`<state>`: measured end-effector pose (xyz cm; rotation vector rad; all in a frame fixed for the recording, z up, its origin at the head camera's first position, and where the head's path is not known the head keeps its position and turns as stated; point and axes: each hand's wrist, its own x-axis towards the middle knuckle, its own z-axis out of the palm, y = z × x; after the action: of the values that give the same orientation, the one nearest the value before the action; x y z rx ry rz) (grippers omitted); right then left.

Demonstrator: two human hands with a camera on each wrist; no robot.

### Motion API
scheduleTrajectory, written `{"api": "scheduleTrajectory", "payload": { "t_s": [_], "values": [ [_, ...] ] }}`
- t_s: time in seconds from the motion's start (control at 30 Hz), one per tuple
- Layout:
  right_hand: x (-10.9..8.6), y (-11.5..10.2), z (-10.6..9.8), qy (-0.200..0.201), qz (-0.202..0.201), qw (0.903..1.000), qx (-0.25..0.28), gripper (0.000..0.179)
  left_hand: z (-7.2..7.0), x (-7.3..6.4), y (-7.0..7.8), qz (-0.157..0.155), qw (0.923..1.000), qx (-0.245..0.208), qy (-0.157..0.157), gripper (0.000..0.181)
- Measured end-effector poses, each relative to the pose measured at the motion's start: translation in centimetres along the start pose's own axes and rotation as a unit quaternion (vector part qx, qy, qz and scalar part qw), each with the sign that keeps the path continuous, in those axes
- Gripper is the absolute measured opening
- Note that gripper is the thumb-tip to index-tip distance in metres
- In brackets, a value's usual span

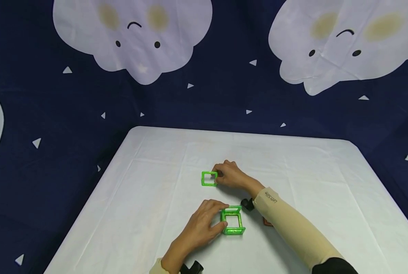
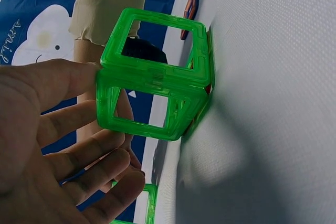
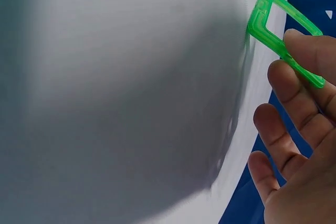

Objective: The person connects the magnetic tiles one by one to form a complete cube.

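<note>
My left hand point(image 1: 200, 225) holds a green box-like frame of magnetic tiles point(image 1: 234, 231) standing on the white table, thumb at its near side and index finger at its far side. In the left wrist view the thumb touches a corner of this tile box point(image 2: 155, 77), while the other fingers spread out behind it. Farther back, my right hand point(image 1: 232, 176) pinches a single green square magnetic tile point(image 1: 209, 185) at its right edge. The right wrist view shows the square tile point(image 3: 262, 30) between thumb and index finger, the remaining fingers loosely bent.
An orange-red tile point(image 1: 267, 223) lies partly hidden under the right forearm; the left wrist view shows this tile point(image 2: 191, 9) beyond the box. The white tabletop point(image 1: 149, 171) ends at a dark blue cloth backdrop point(image 1: 224, 99) with cloud prints.
</note>
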<state>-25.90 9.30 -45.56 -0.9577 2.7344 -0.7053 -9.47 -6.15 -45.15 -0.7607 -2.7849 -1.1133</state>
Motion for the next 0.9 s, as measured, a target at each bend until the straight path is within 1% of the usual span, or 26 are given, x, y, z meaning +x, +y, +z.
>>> {"api": "scheduleTrajectory", "payload": {
  "t_s": [0.17,0.37,0.47,0.6,0.77,0.9],
  "values": [
    [-0.3,0.1,0.0,0.008,-0.023,0.9997,-0.007,0.018,-0.1,0.1,0.0,0.003,1.0000,0.002,0.002,0.039],
    [-0.8,0.1,0.0,0.015,-0.043,0.9987,-0.021,0.008,-0.2,0.1,0.1,0.003,1.0000,0.003,0.000,0.039],
    [-1.0,0.1,0.0,0.011,-0.042,0.9990,-0.014,0.005,-0.2,0.1,0.2,0.003,1.0000,0.004,0.000,0.039],
    [-1.3,0.1,0.0,0.012,-0.031,0.9994,-0.001,0.005,-0.2,0.1,0.3,0.002,1.0000,0.002,0.000,0.039],
    [-1.8,0.1,-0.2,0.030,-0.021,0.9993,0.006,0.006,-0.2,0.1,0.3,-0.002,1.0000,0.003,-0.002,0.039],
    [-2.4,0.1,-0.6,0.049,-0.026,0.9984,0.013,0.009,-0.1,0.0,0.4,-0.009,0.9999,0.003,-0.006,0.039]
  ]
}}
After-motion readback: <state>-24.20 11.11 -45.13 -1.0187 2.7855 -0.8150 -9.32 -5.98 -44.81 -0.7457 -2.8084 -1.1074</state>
